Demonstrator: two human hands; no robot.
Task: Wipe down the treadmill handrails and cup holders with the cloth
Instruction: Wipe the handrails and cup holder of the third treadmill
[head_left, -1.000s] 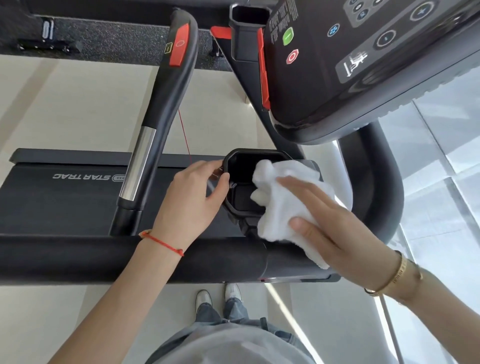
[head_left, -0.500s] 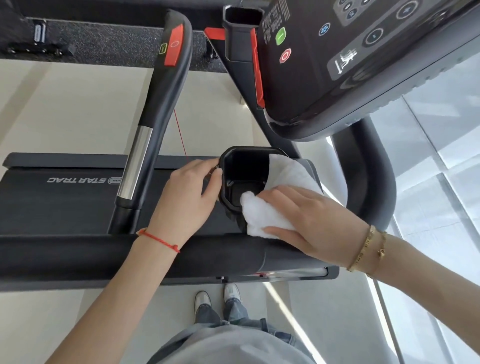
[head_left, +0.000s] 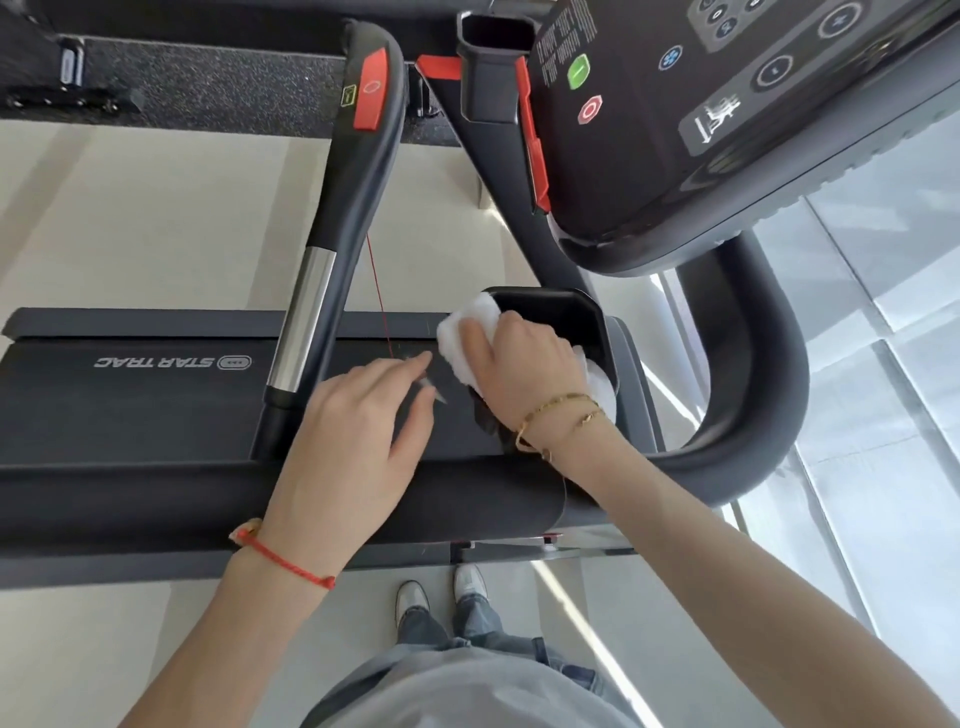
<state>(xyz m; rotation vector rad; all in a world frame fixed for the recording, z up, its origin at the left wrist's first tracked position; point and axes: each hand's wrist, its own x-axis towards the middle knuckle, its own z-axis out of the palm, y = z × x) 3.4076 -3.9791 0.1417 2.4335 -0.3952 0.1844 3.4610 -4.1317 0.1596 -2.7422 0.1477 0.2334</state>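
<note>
A right hand (head_left: 524, 364) presses a bunched white cloth (head_left: 470, 332) against the left rim of a black cup holder (head_left: 566, 312), its fingers curled around the cloth; the left hand (head_left: 358, 431) hovers just beside it over the treadmill belt (head_left: 130, 405), fingers loosely extended and holding nothing; a black handrail (head_left: 358, 171) rises behind.

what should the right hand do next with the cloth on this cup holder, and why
Probably sweep the white cloth along the rim and down into the cup holder. The right hand grips the cloth bunched on the holder's left edge, while the dark inside and far rim lie bare. The left hand hovers open beside it, free to steady the holder.
</note>
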